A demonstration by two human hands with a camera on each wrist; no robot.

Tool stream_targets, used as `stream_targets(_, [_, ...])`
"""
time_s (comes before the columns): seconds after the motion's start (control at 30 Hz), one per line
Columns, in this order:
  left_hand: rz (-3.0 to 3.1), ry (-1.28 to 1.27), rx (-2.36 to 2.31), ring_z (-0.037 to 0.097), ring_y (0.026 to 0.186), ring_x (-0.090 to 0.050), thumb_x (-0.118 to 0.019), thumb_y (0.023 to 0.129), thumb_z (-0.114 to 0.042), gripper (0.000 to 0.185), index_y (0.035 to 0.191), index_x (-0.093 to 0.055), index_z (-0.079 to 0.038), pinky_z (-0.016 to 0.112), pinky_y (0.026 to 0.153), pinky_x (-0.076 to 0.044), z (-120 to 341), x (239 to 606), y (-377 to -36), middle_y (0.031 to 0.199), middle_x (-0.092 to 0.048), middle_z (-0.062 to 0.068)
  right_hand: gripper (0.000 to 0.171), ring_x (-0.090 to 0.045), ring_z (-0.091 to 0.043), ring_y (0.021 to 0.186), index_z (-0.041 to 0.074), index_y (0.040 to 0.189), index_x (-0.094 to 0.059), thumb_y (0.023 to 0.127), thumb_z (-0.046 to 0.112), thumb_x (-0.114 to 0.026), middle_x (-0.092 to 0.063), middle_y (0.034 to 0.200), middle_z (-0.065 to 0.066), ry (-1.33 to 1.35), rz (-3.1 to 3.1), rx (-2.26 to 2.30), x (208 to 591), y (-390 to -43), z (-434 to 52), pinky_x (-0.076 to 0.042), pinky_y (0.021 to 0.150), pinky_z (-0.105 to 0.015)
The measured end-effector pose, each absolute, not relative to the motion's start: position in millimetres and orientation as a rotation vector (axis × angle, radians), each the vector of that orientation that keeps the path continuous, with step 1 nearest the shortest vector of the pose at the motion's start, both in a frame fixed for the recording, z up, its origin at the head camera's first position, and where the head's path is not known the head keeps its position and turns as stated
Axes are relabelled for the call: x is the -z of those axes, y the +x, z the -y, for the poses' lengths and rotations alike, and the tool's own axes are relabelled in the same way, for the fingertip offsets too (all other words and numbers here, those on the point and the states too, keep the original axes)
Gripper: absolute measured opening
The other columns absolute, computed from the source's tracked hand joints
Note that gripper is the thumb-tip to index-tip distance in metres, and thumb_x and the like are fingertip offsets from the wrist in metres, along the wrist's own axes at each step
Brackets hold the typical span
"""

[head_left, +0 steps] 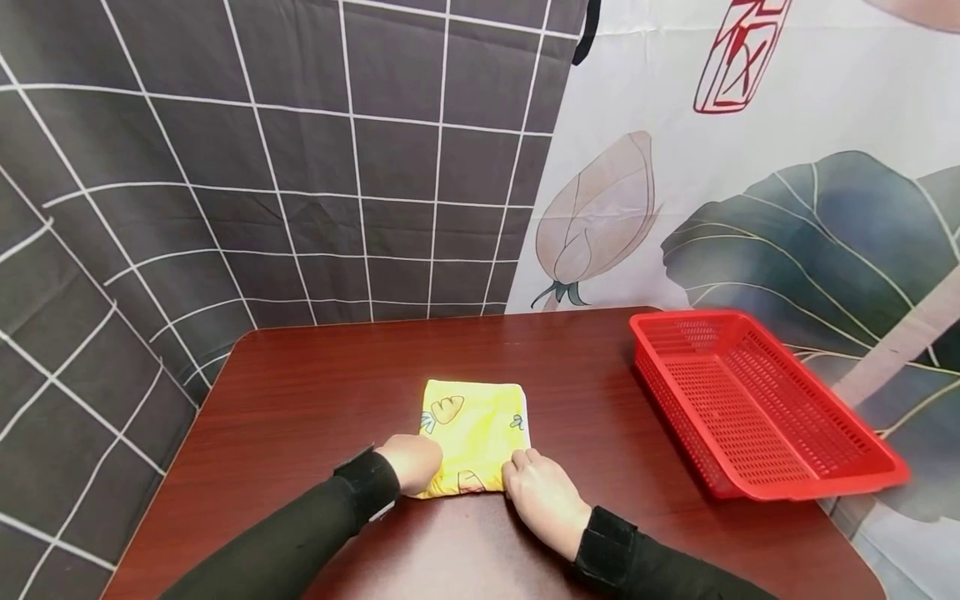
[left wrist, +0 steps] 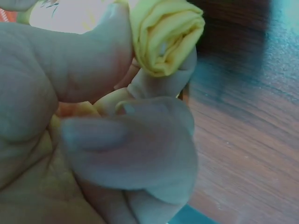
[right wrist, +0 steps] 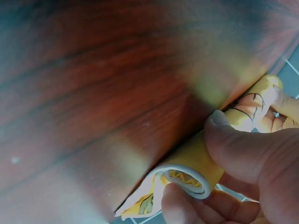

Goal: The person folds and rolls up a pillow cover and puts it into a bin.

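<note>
Yellow cloth (head_left: 476, 433), printed with carrot figures, lying flat on the table (head_left: 315, 400) directly ahead of both hands; its near edge is rolled up and held at each end.

Left hand (head_left: 411, 462): clenched on the left end of the roll. The left wrist view shows the rolled end of the cloth (left wrist: 166, 37) as a tight spiral pinched between the thumb (left wrist: 88, 60) and curled fingers (left wrist: 135, 144), with the wood surface to the side of the hand.

Right hand (head_left: 543, 496): grasping the right end of the roll. The right wrist view shows the cloth (right wrist: 187, 172) doubled over in a loop, the thumb (right wrist: 238, 144) pressing on top and a finger (right wrist: 180, 205) tucked under it; the white underside of the cloth shows at the fold. The roll rests on the table (right wrist: 93, 93) at this end.

Sleeves: black, one on each forearm, with the cuffs just behind the hands.

Basket (head_left: 757, 408): red plastic mesh tray, on the table well apart from the right hand, to its right and farther away, partly overhanging the table's right edge.

Table: dark reddish wood grain, rounded far corners.

Backdrop: grey sheet with a white grid beyond the left hand; pale sheet with a lotus bud and large leaves beyond the right hand.
</note>
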State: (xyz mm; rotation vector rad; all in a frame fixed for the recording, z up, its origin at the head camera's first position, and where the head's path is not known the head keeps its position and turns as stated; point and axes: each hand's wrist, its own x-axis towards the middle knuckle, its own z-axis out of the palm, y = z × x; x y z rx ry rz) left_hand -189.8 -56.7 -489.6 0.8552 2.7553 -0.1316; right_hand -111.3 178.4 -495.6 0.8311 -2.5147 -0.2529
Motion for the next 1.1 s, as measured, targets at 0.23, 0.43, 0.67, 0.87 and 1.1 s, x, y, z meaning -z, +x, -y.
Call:
stream_targets(0.23, [-2.72, 0.882, 0.105, 0.024, 0.059, -0.052, -0.067, 0.087, -0.014, 0.025, 0.063, -0.06, -0.019, 0.043, 0.054, -0.048, 62.5, 517.6, -206.8, 0.071, -0.063, 0.003, 0.02, -0.054, -0.02, 0.069, 0.015, 0.074, -0.06, 0.087, 0.021, -0.075, -0.059, 0.068, 0.0, 0.736, 2.527, 0.33, 492.8, -110.5, -174.7, -0.039, 0.061, -0.032])
stream_targets(0.43, [-2.7, 0.86, 0.15, 0.022, 0.061, -0.052, -0.068, 0.084, -0.017, 0.021, 0.064, -0.06, -0.02, 0.043, 0.052, -0.048, 63.9, 529.5, -218.1, 0.073, -0.062, 0.002, 0.017, -0.055, -0.02, 0.071, 0.014, 0.077, -0.061, 0.091, 0.017, -0.07, -0.061, 0.069, -0.001, 0.748, 2.654, 0.401, 481.8, -112.6, -170.7, -0.04, 0.062, -0.03])
stream_targets(0.67, [-2.785, 0.709, 0.101, 0.022, 0.065, -0.052, -0.086, 0.075, -0.035, 0.03, 0.069, -0.061, -0.019, 0.044, 0.059, -0.049, 69.7, 518.6, -212.7, 0.07, -0.058, -0.001, 0.014, -0.06, -0.022, 0.073, 0.012, 0.08, -0.064, 0.092, 0.011, -0.073, -0.065, 0.075, -0.004, 0.769, 2.876, 0.218, 473.8, -125.5, -171.8, -0.053, 0.066, -0.034])
stream_targets(0.87, [-3.001, 0.756, -0.015, 0.023, 0.065, -0.055, -0.091, 0.077, -0.023, 0.025, 0.074, -0.068, -0.013, 0.043, 0.061, -0.051, 68.0, 472.5, -166.5, 0.069, -0.063, 0.003, 0.015, -0.064, -0.024, 0.073, 0.01, 0.083, -0.063, 0.093, 0.007, -0.073, -0.062, 0.078, -0.006, 0.741, 2.983, 0.011, 469.8, -127.8, -174.1, -0.058, 0.067, -0.039])
stream_targets(1.1, [-3.288, 1.243, 0.237, 0.02, 0.065, -0.057, -0.072, 0.085, -0.008, 0.012, 0.073, -0.07, -0.01, 0.035, 0.051, -0.05, 64.5, 480.4, -119.8, 0.068, -0.061, 0.005, 0.016, -0.065, -0.024, 0.071, 0.009, 0.081, -0.062, 0.092, 0.005, -0.073, -0.062, 0.077, -0.008, 0.749, 2.972, -0.088, 469.8, -126.6, -174.7, -0.058, 0.065, -0.041])
